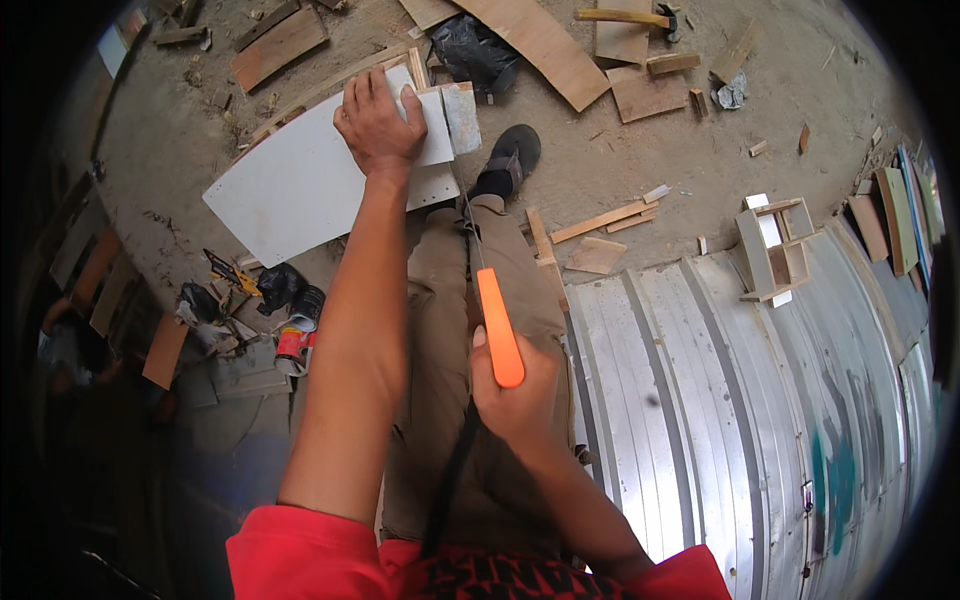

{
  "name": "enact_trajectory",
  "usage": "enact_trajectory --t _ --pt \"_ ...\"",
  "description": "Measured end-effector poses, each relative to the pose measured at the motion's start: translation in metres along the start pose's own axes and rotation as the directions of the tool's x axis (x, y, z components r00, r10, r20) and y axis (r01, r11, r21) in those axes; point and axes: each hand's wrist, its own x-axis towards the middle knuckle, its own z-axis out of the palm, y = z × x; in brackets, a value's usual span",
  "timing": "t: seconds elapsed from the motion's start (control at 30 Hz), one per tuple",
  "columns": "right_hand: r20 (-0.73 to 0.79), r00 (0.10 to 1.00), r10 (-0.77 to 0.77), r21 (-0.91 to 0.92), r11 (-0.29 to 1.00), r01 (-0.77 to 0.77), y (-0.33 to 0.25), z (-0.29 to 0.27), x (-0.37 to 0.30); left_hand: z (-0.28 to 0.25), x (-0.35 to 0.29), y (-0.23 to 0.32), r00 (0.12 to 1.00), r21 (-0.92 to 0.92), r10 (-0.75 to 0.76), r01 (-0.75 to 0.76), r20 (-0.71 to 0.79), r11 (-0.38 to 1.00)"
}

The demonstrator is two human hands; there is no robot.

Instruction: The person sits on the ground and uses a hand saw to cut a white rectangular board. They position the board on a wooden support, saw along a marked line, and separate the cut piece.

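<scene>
My left hand point(380, 125) bears down on a small white board point(436, 130), its fingers bent and its thumb stretched along it. Under that piece lies a larger white board point(290, 185) with a slanted end. My right hand point(520, 395) is wrapped round the orange handle point(497, 330) of a handsaw. The thin saw blade point(473, 230) points away from me, its far end close to the right edge of the white boards. Beside that edge a pale block point(461, 117) sticks out. My sandalled foot point(515, 155) stands just to the right of the boards.
Plywood offcuts point(535, 45), a hammer point(625, 16) and a black plastic bag point(475, 55) lie on the dirt ground ahead. Corrugated metal sheeting point(640, 390) spreads at right, with a small wooden frame point(775, 250) on it. A red can point(293, 350) stands at left.
</scene>
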Motion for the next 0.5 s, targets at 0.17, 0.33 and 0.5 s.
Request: enact_trajectory --t 0.17,0.33,0.5 --pt "0.046 0.995 -0.091 -0.019 0.996 0.092 0.028 0.011 0.064 -0.006 -0.014 0.004 1.0 0.051 0.0 -0.001 0.021 0.999" --pt "0.041 0.995 -0.095 0.011 0.995 0.095 0.025 0.017 0.063 0.005 0.005 -0.003 1.0 0.037 0.01 -0.009 -0.02 0.999" --pt "-0.07 0.992 -0.102 0.161 0.98 0.112 0.016 0.039 0.049 0.006 0.003 -0.012 0.999 0.048 0.014 -0.015 0.037 0.999"
